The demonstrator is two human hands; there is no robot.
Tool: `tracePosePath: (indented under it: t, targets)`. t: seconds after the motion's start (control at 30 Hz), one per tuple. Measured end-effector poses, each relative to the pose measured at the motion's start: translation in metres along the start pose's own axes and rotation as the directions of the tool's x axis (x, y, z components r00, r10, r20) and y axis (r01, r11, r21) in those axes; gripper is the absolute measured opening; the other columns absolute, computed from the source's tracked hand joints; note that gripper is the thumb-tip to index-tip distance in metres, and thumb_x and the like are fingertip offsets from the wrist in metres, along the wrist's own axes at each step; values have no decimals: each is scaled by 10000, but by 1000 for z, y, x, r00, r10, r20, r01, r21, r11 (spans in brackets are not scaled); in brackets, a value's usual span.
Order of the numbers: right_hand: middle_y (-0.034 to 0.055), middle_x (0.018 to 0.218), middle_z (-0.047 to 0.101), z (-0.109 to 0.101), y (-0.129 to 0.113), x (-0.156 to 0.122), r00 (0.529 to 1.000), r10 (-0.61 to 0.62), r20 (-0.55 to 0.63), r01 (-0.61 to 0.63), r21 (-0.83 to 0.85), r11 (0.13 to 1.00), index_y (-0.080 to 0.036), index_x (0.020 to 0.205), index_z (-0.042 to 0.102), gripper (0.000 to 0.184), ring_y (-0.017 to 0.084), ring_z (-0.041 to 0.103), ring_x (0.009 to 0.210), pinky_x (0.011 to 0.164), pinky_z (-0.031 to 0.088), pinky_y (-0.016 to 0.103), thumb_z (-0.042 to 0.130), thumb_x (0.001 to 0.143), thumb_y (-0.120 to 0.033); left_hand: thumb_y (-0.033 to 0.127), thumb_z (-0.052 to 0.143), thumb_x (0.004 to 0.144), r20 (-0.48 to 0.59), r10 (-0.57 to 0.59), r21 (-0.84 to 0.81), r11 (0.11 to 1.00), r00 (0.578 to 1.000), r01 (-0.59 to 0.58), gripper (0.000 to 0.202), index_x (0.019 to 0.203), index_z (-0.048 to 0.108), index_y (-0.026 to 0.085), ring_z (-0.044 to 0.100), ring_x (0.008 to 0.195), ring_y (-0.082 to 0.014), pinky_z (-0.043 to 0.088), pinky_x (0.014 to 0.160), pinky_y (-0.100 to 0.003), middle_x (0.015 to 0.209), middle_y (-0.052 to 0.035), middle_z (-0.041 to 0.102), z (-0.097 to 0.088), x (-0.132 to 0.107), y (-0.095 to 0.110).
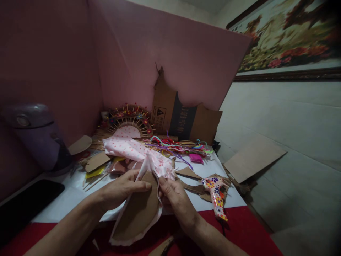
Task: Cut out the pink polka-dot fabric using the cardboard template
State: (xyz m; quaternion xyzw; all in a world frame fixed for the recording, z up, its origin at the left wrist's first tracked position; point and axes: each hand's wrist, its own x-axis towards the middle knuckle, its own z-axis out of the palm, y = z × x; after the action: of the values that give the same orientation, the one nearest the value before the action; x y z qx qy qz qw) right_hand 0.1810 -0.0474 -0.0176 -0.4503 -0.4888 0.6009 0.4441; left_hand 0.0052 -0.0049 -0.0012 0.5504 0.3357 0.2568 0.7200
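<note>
Between my hands is a half-round piece of brown cardboard (138,209) with polka-dot fabric (128,149) around its edges. My left hand (130,185) grips the cardboard's upper left part, thumb lying across its face. At the upper right edge, my right hand (170,192) pinches the fabric close to the cardboard. The fabric is white-pink with red dots. Its loose end stretches back over the table, bunched near my right hand. A flowered glue gun (215,195) lies to the right of my right hand on cardboard scraps (191,173).
A fan-shaped stick piece with flowers (130,121) stands at the back beside a torn cardboard sheet (183,117). Colourful pipe cleaners (173,145) and a pink packet (196,158) lie in front. On the left are a purple bottle (37,135) and a black phone (34,202).
</note>
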Motion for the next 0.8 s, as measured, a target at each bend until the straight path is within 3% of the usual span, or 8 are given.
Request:
tracePosePath:
  t: [0.17, 0.33, 0.6, 0.8]
  targets:
    - [-68, 490, 347, -1, -2, 0, 998, 64, 25, -66, 68, 995, -153, 641, 473, 491, 37, 241, 417, 406, 152, 180, 537, 758, -625, 294, 709, 688, -4, -1, -22, 1000, 1000, 1, 203, 802, 657, 135, 576, 670, -144, 421, 651, -247, 755, -37, 666, 1, 1, 2]
    - [-97, 442, 277, -1, -6, 0, 992, 126, 24, -128, 107, 986, -165, 607, 444, 517, 28, 161, 386, 381, 110, 170, 540, 724, -659, 280, 694, 704, 15, 13, -31, 999, 1000, -12, 197, 825, 665, 127, 587, 694, -156, 424, 681, -261, 785, -51, 675, -3, 1, 1]
    - [-111, 432, 257, -4, -9, 4, 989, 121, -81, -117, 48, 992, -172, 613, 438, 523, 21, 137, 370, 355, 93, 165, 553, 697, -675, 265, 717, 686, -38, -26, -106, 994, 999, 22, 219, 859, 653, 147, 590, 682, -149, 426, 637, -244, 790, -39, 682, -6, -1, 4]
    - [-108, 440, 254, -6, -14, 3, 989, 149, 13, -150, 78, 986, -172, 616, 438, 509, 24, 124, 379, 356, 85, 159, 519, 735, -660, 253, 734, 668, -54, -21, -149, 989, 998, 13, 215, 842, 672, 143, 599, 664, -143, 438, 625, -233, 781, -42, 695, -8, -5, 9]
